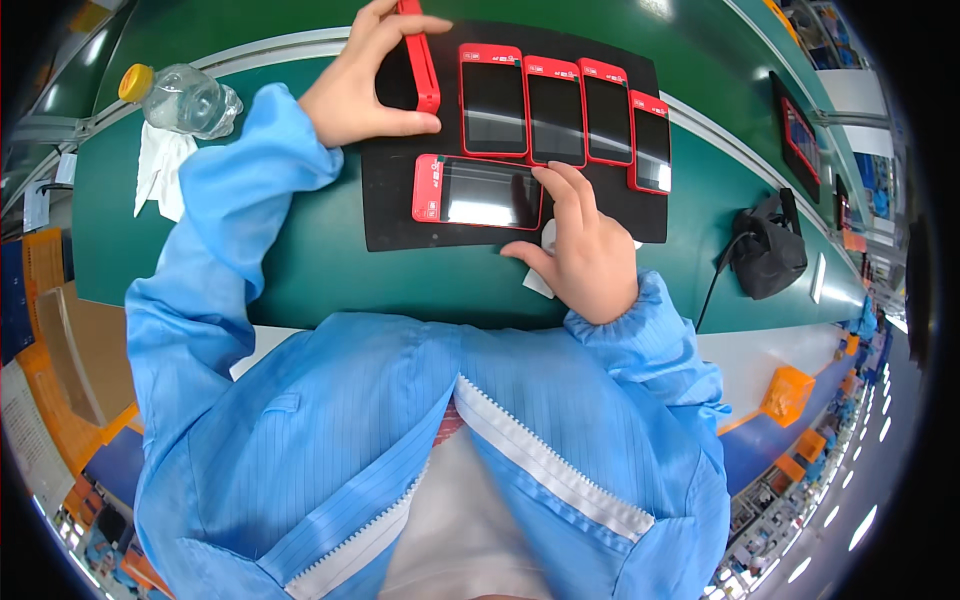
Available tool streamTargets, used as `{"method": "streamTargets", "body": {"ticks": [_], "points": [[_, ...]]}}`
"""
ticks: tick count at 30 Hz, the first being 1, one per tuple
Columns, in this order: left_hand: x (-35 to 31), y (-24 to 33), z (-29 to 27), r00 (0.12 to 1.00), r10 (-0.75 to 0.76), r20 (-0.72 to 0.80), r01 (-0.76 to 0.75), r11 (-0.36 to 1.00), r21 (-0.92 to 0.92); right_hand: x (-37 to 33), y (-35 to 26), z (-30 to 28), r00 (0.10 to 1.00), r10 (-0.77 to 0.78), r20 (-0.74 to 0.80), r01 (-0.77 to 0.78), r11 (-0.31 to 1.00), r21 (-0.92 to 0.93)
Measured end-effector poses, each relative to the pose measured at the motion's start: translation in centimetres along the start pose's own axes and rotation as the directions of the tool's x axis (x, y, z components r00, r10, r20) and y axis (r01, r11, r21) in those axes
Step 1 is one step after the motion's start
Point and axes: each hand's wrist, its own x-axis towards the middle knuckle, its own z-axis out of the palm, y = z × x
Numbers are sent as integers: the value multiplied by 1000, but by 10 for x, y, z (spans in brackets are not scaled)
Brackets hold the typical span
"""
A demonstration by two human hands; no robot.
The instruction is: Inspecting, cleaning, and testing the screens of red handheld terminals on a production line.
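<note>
Room between red devices (651,145) and cable (711,290); bundle (768,255) obstructs.

green bench top (318,275) | pale metal rail (275,50) along far side | left: brown carton (95,350) | right: orange bin (788,396), probably grey floor (893,482), white light streaks (862,528)

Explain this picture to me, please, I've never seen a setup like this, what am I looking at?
There is no robot here: a person in a blue jacket works bare-handed. The single picture comes from a wide fisheye camera on their head, looking down, so straight edges bend. On the green table lies a black mat bearing four red-framed devices side by side, and a crosswise device nearer the person. The left hand holds an edge-up red device. The right hand has its fingertips at the crosswise device's right end; whether it grips the white piece is unclear.
</note>
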Motion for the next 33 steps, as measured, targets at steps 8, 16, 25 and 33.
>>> {"method": "streamTargets", "body": {"ticks": [8, 16, 25, 33], "points": [[-55, -10, -14, 977, -199, 75, 192, 976, 99, 1, 4, 8, 998, -58, -6, 58, 998, -11], [-48, 9, 1, 985, -165, 41, 138, 917, 375, 11, 6, 6, 997, -78, 30, 75, 994, 79], [-63, 90, 27, 987, -110, 113, 71, 950, 304, 11, 5, 4, 998, -34, 61, 16, 962, 272], [-79, 95, 19, 949, -316, -14, 313, 932, 184, 27, 0, -2, 974, 122, 193, -204, 846, 493]]}}
